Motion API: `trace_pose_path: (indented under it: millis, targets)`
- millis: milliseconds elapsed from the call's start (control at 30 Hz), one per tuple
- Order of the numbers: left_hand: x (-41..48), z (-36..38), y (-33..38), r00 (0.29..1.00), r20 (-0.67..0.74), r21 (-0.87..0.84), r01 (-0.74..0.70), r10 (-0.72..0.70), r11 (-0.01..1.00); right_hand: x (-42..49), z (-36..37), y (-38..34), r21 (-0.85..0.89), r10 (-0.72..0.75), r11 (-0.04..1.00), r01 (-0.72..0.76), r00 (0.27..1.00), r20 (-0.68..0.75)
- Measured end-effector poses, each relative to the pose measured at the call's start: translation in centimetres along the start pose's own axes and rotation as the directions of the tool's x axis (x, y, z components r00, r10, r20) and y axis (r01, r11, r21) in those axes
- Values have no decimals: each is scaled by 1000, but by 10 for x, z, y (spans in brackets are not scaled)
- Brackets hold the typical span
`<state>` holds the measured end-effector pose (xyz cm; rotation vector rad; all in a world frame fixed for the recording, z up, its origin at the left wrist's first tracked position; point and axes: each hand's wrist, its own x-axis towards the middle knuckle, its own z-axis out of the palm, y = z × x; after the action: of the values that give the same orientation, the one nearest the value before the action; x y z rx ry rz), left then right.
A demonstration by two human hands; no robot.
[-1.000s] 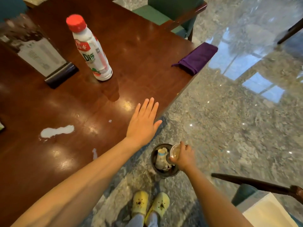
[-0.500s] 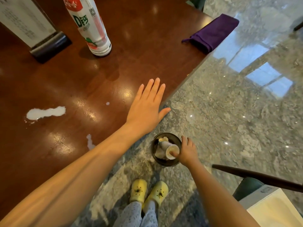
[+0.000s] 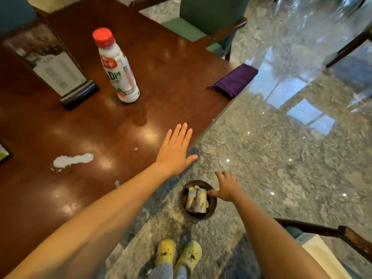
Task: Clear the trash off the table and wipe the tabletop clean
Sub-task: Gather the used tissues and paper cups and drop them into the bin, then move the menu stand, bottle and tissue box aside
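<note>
Now that the right hand (image 3: 226,187) has let go, fingers spread, the pale paper cup (image 3: 201,201) lies in the round dark near-floor bin (image 3: 201,217), apparently beside 1 other; left hand (image 3: 175,152) lies flat, fingers together; white spill (image 3: 73,160) awaits wiping.

Sign stand (image 3: 50,63) print blurred; left-edge object (image 3: 3,156) cut off; bin (image 3: 199,216) contents partly hidden.
</note>
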<state>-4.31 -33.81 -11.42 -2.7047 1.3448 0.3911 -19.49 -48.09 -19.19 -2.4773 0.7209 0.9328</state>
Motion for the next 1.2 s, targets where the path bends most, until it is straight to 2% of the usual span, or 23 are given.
trace_pose_path:
  millis: [133, 300, 433, 533, 667, 833, 967, 1067, 1200]
  targets:
    - [1, -30, -3, 986, 164, -13, -17, 19, 1000, -31, -56, -2, -53, -32, 998, 31, 999, -12]
    - [20, -94, -9, 898, 438, 30, -58, 39, 998, -77, -139, -1, -39, -44, 998, 42, 999, -32]
    - [15, -142, -1, 850, 518, -30, -96, 98, 995, -111, -198, -6, -17, -39, 999, 38, 997, -63]
    - [11, -175, -2, 874, 466, -71, -117, 137, 991, -131, -233, -15, -24, -63, 998, 60, 992, -111]
    - [-3, -216, -12, 940, 315, -31, -128, 131, 991, -149, -268, -35, -39, -96, 995, 90, 980, -175]
    - [-37, -232, -44, 992, 118, -80, -33, 42, 996, -158, -287, -75, -138, -131, 986, 94, 948, -290]
    - [-77, -218, -76, 997, -65, -104, 37, -44, 994, -151, -283, -109, -208, -216, 966, 154, 923, -319]
    - [-105, -202, -104, 986, -107, -100, 115, -126, 988, -144, -275, -133, -242, -264, 951, 193, 912, -313]
    - [-140, -184, -135, 968, -70, -64, 236, -240, 970, -129, -264, -167, -279, -329, 928, 246, 892, -309]
